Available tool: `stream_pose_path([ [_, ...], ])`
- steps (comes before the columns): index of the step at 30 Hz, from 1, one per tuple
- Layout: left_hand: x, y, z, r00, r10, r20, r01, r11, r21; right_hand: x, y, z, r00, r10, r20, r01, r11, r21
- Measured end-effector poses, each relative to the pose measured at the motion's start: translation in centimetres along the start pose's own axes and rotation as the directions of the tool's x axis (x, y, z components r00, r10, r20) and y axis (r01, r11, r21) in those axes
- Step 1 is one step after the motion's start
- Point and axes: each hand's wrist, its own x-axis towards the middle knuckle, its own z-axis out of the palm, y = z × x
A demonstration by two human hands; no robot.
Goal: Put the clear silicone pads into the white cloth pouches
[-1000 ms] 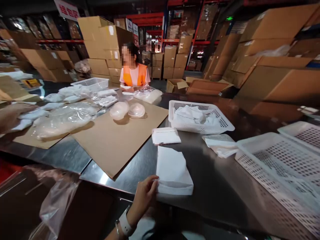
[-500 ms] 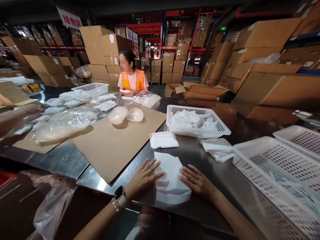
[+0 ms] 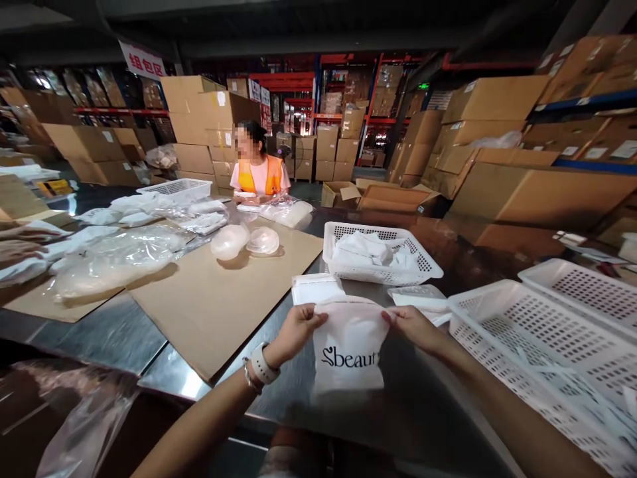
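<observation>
A white pouch (image 3: 351, 332) printed with dark lettering that reads "Sbeaut" hangs upright above the metal table, its lower edge close to the surface. At its upper left corner, my left hand (image 3: 301, 325) is closed in a pinch. My right hand (image 3: 411, 325) pinches the upper right corner, so the top edge is stretched between both hands. Just behind the pouch lies a folded white packet (image 3: 317, 288), partly covered by it. A second white packet (image 3: 421, 299) in clear wrap rests behind my right hand.
A white basket (image 3: 428, 271) of white packets stands beyond the pouch. Two more white baskets (image 3: 497, 292) are at the right. Left of me lies a cardboard sheet (image 3: 223, 305) bearing translucent bowl-like pieces (image 3: 229, 242). A co-worker (image 3: 259, 174) sits opposite; another person's hands (image 3: 22, 247) work at far left.
Both my hands lay flat with fingers spread on the white pouch. Now they pinch its top corners and hold it up, with the lettering facing me.
</observation>
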Motion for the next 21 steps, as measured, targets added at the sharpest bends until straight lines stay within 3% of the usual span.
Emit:
stream_pose_path([
  [3,-0.8,-1.1,-0.3,0.987,0.140,-0.080,-0.129,0.982,0.135,-1.1,0.7,0.8,0.995,-0.081,-0.051,0.081,0.997,-0.011],
  [5,-2.0,-2.7,-0.6,0.980,0.185,-0.067,-0.163,0.954,0.251,-2.3,2.0,2.2,0.987,-0.161,-0.030,0.159,0.986,-0.056],
  [9,-5.4,-6.2,-0.9,0.998,0.053,0.031,-0.060,0.937,0.343,-4.9,6.1,5.8,0.972,-0.230,0.056,0.234,0.969,-0.082],
  [11,-7.1,-7.2,-0.6,0.999,-0.008,0.046,-0.007,0.949,0.315,-6.3,8.0,7.6,0.973,-0.229,0.030,0.231,0.970,-0.076],
  [14,-8.9,-7.9,0.0,0.999,-0.018,0.035,0.006,0.950,0.311,-7.8,9.6,9.8,0.972,-0.207,-0.111,0.201,0.978,-0.056],
  [16,-9.4,-8.1,0.5,1.000,0.008,-0.030,0.004,0.928,0.372,-8.2,9.8,10.9,0.954,-0.173,-0.244,0.163,0.985,-0.064],
  [21,-9.5,-9.0,2.1,0.980,0.038,-0.198,0.074,0.847,0.527,-8.0,9.0,13.2,0.850,-0.039,-0.525,0.009,0.998,-0.060],
])
